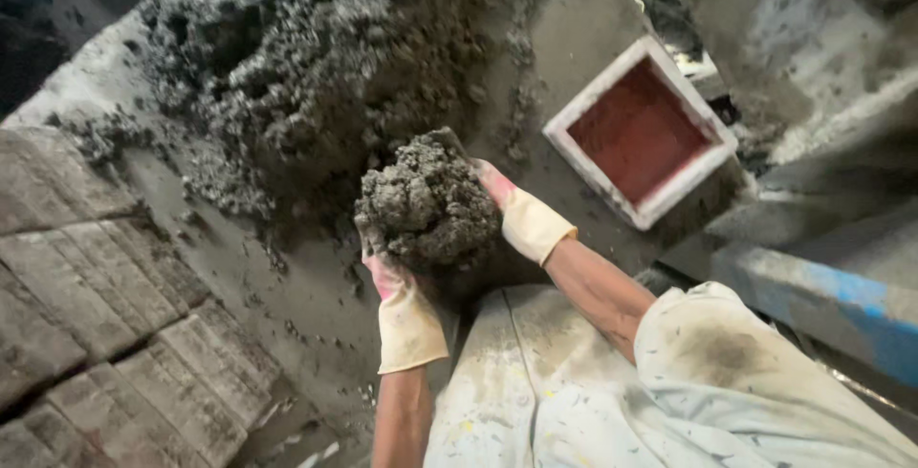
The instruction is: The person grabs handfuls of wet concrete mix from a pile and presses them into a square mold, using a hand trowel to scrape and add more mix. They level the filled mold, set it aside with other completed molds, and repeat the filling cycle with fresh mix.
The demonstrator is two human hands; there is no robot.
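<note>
Grey wet mortar forms the clump you hold up between both gloved hands, above a slab smeared with the same mix. Your left hand cups it from below and the near side, fingers curled up into the mass, the pale glove cuff reaching down the forearm. Your right hand presses in from the far right side, palm against the clump, its arm angled in from the lower right out of a stained white sleeve. Both grips are closed around the clump. Behind it lies a big loose pile of mortar. To the right sits a square mould, white-rimmed with a red inside, tilted on its corner. Grey paving blocks are stacked at left.
</note>
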